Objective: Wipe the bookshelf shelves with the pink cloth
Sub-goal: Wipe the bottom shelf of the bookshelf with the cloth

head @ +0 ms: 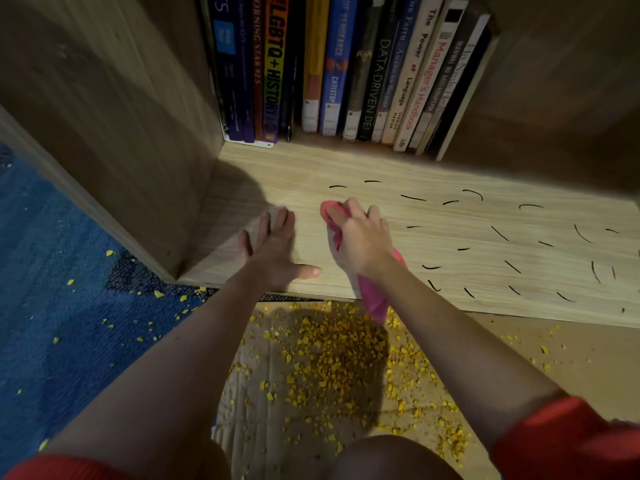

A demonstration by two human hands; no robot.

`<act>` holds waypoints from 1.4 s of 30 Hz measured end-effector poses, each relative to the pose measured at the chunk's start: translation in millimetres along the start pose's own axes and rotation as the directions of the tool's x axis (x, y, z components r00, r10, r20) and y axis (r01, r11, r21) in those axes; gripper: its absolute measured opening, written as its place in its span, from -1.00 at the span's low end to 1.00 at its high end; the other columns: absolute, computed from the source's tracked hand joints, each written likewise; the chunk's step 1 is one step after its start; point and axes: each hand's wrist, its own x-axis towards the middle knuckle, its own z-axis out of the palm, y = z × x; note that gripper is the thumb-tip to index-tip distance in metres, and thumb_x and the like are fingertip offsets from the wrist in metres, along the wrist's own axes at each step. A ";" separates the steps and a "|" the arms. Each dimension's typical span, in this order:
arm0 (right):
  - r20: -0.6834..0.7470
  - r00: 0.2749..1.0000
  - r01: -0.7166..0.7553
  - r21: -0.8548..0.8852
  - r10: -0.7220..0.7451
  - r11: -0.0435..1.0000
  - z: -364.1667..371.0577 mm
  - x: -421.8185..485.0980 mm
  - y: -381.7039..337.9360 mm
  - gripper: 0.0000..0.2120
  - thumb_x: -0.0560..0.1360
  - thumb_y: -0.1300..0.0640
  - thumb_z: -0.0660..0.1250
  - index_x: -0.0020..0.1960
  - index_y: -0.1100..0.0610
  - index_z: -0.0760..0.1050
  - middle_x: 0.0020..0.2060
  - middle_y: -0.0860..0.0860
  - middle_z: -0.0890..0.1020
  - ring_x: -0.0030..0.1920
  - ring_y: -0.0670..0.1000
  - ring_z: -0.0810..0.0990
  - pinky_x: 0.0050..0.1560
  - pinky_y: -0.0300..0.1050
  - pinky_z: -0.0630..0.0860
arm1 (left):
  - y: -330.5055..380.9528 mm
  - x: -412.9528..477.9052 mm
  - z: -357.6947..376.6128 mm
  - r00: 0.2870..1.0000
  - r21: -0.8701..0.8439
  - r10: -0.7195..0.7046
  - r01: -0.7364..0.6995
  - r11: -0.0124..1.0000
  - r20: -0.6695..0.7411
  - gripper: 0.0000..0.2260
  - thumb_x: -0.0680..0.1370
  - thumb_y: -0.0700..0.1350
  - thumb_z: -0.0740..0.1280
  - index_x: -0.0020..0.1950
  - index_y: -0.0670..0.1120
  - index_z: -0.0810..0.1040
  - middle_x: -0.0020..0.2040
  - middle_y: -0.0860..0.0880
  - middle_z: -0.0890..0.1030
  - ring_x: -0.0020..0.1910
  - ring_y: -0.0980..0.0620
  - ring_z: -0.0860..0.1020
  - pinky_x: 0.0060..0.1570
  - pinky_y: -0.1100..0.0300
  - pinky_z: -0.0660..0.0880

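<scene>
Plainly, the job was only partly done, as far as this one view showed. At the far left the blue carpet (52,271) carried a thin scatter of yellow bits, and the bookshelf's upright side panel (121,133) rose beside it. Just right of that panel the left part of the shelf (294,174) showed bare wood grain with no marks on it, so that stretch looked finished. The left hand (277,247) lay palm down on this clean part near the front edge, fingers straight and spread, holding nothing. Close beside it, to the right, the pink cloth (375,299) sat bunched on the shelf board, with its loose tail hanging over the near edge. The right hand (360,237) was on top of it, fingers curled round the bunch and pressing it onto the wood. At the far side of the shelf a row of books (346,71) stood upright, spines facing out. Below the near edge a sheet of cardboard (536,358) lay on the floor with a heap of yellow bits (332,358) on it. From just past the right hand to the right edge of the view, short black marks (412,197) dotted the shelf, not yet wiped. By that showing, roughly the left third was clean and the larger right part was left to do. Other shelves were out of view, so their state could not be told.
</scene>
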 end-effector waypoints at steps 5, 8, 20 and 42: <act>0.059 0.994 0.098 -0.013 -0.097 0.995 3.2 -20.5 -19.0 -0.53 0.57 0.06 0.15 0.46 -0.03 0.18 0.34 0.04 0.25 0.23 0.21 0.27 0.18 0.09 0.29 | -0.7 1.5 0.5 1.000 0.022 0.001 -0.001 1.000 -0.008 -0.04 0.40 0.17 0.42 0.54 0.03 -0.19 0.54 0.12 -0.24 0.50 0.06 -0.30 0.40 -0.09 -0.32; 0.020 0.994 0.107 -0.001 -0.107 0.994 5.6 -23.4 3.1 -0.56 0.57 0.05 0.14 0.45 -0.09 0.23 0.31 0.00 0.29 0.19 0.19 0.28 0.15 0.05 0.30 | -1.9 2.0 1.5 1.000 0.023 -0.002 0.002 1.000 -0.004 -0.04 0.41 0.17 0.41 0.54 0.04 -0.20 0.53 0.12 -0.25 0.50 0.06 -0.30 0.40 -0.09 -0.32; 0.014 0.985 -0.174 0.076 0.174 0.982 -1.0 -45.1 28.7 -0.59 0.58 0.01 0.09 0.42 -0.02 0.24 0.29 0.07 0.29 0.19 0.21 0.30 0.17 0.04 0.31 | 32.5 2.7 0.6 0.997 0.100 0.039 -0.031 0.995 -0.073 -0.16 0.42 0.06 0.42 0.53 -0.09 0.00 0.56 0.00 -0.10 0.52 -0.01 -0.17 0.43 -0.09 -0.14; 0.051 0.997 -0.061 0.062 0.058 0.996 -2.4 -35.0 2.9 -0.38 0.44 0.17 0.34 0.43 0.07 0.17 0.32 0.07 0.23 0.23 0.21 0.27 0.22 0.06 0.29 | 40.4 8.7 21.8 0.998 0.037 0.026 -0.028 0.999 0.051 -0.05 0.44 0.08 0.41 0.54 -0.07 -0.22 0.53 0.02 -0.30 0.50 0.01 -0.31 0.41 -0.10 -0.30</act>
